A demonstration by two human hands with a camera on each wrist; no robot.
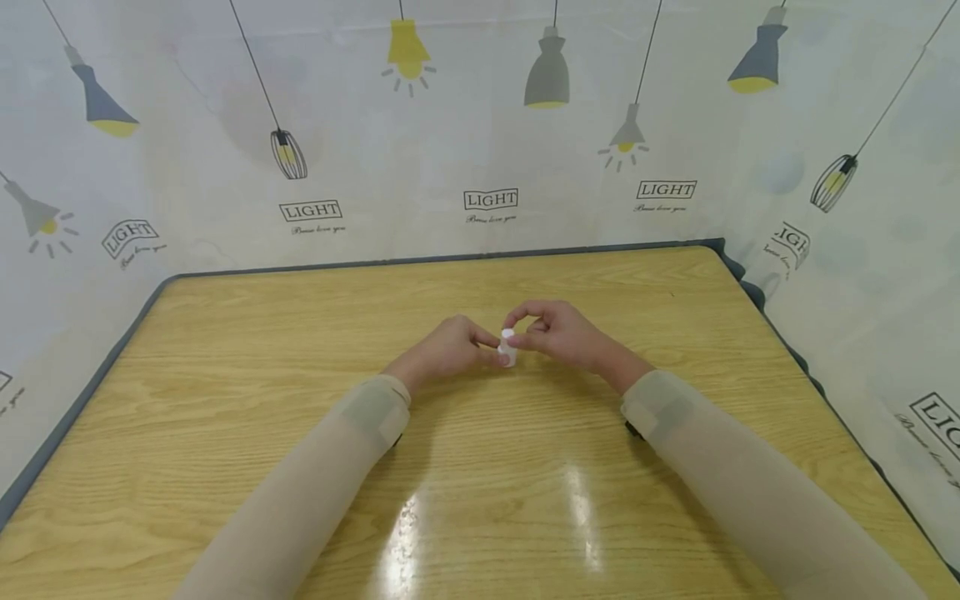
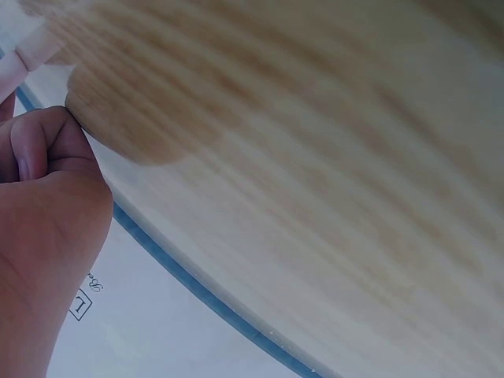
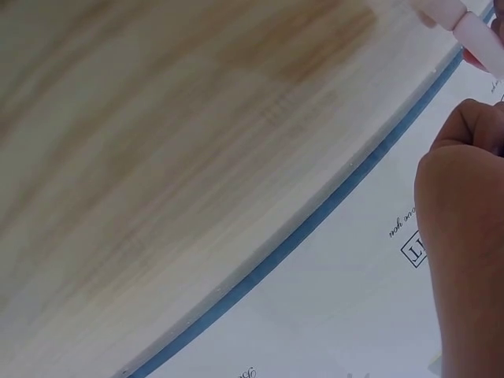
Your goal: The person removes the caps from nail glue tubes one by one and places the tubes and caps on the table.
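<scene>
Over the middle of the wooden table, both hands meet at a small white bottle, which stands nearly upright in the head view. My left hand holds its lower part between thumb and fingers from the left. From the other side my right hand pinches the upper part, forefinger arched over the top and thumb at the side. In the left wrist view, the white bottle shows a seam round it at the upper left. The right wrist view cuts it off at the upper right corner, where the bottle shows that seam too.
The wooden table has a dark blue-grey edge along its back and sides. Behind it hangs a pale curtain printed with lamps and the word LIGHT. Light sleeves cover both forearms, and bright reflections lie on the near tabletop.
</scene>
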